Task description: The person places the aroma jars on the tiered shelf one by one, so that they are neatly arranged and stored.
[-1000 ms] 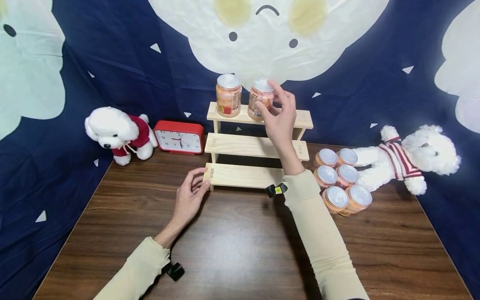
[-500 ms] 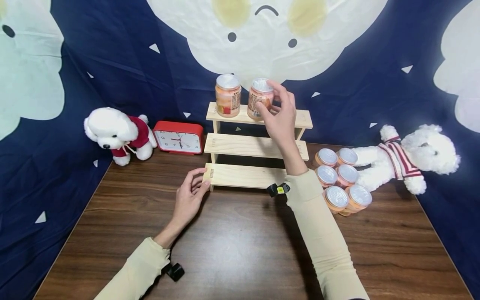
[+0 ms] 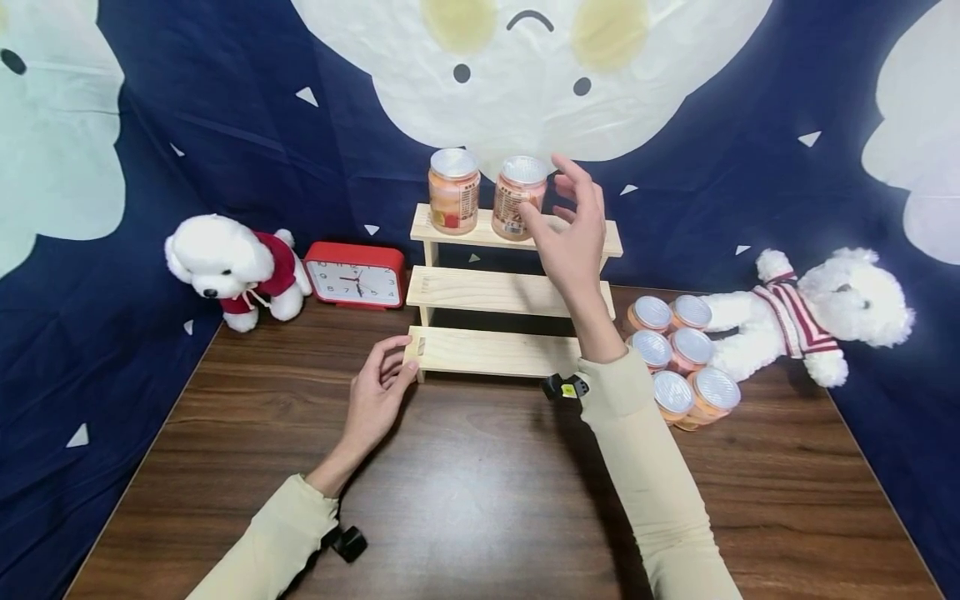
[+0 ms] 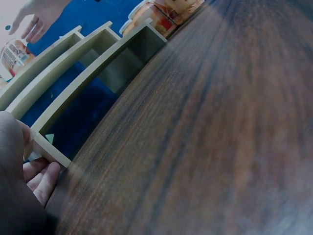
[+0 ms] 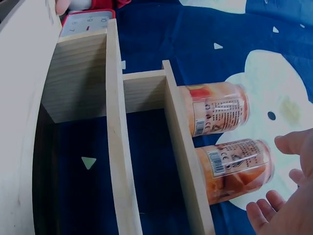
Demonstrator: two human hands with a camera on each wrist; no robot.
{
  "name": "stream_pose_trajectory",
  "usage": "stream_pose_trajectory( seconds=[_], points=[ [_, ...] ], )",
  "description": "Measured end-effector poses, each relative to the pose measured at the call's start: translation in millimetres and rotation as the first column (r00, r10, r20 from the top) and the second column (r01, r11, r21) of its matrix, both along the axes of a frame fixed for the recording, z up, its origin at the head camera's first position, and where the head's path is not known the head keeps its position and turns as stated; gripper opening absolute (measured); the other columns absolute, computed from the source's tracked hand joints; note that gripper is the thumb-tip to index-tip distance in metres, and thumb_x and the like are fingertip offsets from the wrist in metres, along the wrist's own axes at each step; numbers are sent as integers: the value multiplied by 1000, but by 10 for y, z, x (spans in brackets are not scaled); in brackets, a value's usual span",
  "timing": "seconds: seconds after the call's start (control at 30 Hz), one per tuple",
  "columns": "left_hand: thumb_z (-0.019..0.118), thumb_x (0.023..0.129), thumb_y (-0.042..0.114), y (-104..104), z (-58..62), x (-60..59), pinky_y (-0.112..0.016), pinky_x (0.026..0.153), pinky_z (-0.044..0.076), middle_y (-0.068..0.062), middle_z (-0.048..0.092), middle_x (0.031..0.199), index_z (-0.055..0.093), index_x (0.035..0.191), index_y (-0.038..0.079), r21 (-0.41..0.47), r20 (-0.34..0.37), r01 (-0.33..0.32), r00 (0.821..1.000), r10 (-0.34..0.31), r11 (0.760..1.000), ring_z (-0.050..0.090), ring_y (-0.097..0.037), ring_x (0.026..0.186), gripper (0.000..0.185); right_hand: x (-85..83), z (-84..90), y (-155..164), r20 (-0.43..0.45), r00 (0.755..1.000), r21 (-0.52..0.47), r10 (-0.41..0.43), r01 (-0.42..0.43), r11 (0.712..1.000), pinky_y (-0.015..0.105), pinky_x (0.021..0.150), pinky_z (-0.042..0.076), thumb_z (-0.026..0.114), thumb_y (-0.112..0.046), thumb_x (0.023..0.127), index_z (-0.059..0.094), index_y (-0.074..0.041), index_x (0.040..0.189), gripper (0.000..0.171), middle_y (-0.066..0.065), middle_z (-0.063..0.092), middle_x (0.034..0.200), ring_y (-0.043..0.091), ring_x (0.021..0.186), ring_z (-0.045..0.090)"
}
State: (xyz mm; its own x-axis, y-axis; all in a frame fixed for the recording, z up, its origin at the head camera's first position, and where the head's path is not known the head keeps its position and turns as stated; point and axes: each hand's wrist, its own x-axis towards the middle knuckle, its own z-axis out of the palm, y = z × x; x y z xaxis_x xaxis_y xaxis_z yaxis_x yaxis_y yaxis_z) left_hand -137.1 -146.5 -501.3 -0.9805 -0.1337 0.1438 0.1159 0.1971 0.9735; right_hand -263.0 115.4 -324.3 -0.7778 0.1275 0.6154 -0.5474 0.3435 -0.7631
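Two jars of orange fruit with clear ridged lids stand upright on the top step of a three-step wooden display rack [image 3: 487, 290]. They are the left jar [image 3: 453, 193] and the right jar [image 3: 517, 198]. Just right of the latter, my right hand [image 3: 573, 237] has its fingers spread and holds nothing; a gap between hand and jar [image 5: 237, 169] shows in the right wrist view. My left hand [image 3: 377, 392] grips the left end of the lowest step, thumb and fingers about its edge [image 4: 51, 149]. Part of that hand is cut off in the left wrist view.
Several more jars [image 3: 690, 346] cluster on the brown table [image 3: 465, 500] right of the rack. Beside them lies a white plush toy in a striped top [image 3: 802, 321]. Left of the rack stand a red alarm clock [image 3: 356, 275] and a white plush dog [image 3: 232, 267]. A blue cloth hangs behind.
My right hand has let go of the right jar and moved slightly right, fingers opening. That jar stays on the top step. The left hand keeps its grip on the rack.
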Motion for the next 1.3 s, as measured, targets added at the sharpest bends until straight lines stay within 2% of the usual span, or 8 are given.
stream_pose_trajectory(
  seconds=[0.13,0.33,0.53,0.7,0.93,1.13,1.3],
  points=[
    [72,108,7,-7,1,-5,-14,93,60,-23,78,129,65,148,8,-3,-3,4,1000,-4,1000,71,-4,108,40,119,-4,27,-45,999,12,-20,20,1000,38,110,55,86,-14,96,63,-12,155,63,19,60,143,22,133,56],
    [72,108,7,-13,20,-3,-14,93,60,-23,78,129,65,147,8,-7,-5,1,1000,-1,1000,73,-12,111,40,252,-35,53,-127,991,-10,-30,29,1000,38,108,56,86,-10,95,65,-8,152,60,20,64,139,22,130,61],
    [72,108,7,-16,13,-1,-14,94,60,-23,78,129,65,148,7,-4,0,-4,1000,4,1000,71,-5,109,40,373,-35,65,-184,983,-45,0,-8,999,37,108,57,83,-5,97,66,-4,149,55,17,65,137,25,129,63],
    [72,108,6,-6,6,-1,-14,93,61,-24,78,128,65,147,6,-1,-17,-2,1000,1,1000,73,-13,112,40,484,-20,87,-211,977,-39,17,-26,999,41,109,57,82,-6,98,66,-2,147,52,18,66,139,21,130,64],
    [73,106,5,5,-21,-12,-15,91,61,-25,78,125,66,144,5,-14,-58,-12,998,11,1000,74,-11,110,39,665,-3,146,-227,974,-166,10,-49,985,41,111,53,79,-2,95,68,1,141,47,18,70,132,25,128,65],
    [73,106,5,7,11,0,-14,92,61,-25,78,128,64,147,4,-7,-35,-1,999,1,1000,74,-19,113,41,789,-5,264,-247,969,-211,-5,-49,976,39,108,52,80,-9,94,69,3,137,46,9,73,126,27,125,67],
    [73,106,6,13,0,-5,-14,91,61,-24,78,126,65,145,6,-20,-43,-12,999,11,1000,74,-14,111,40,879,-12,399,-280,960,-248,-30,-42,968,37,106,51,79,-6,94,71,4,134,42,8,74,122,29,121,68]
  ],
)
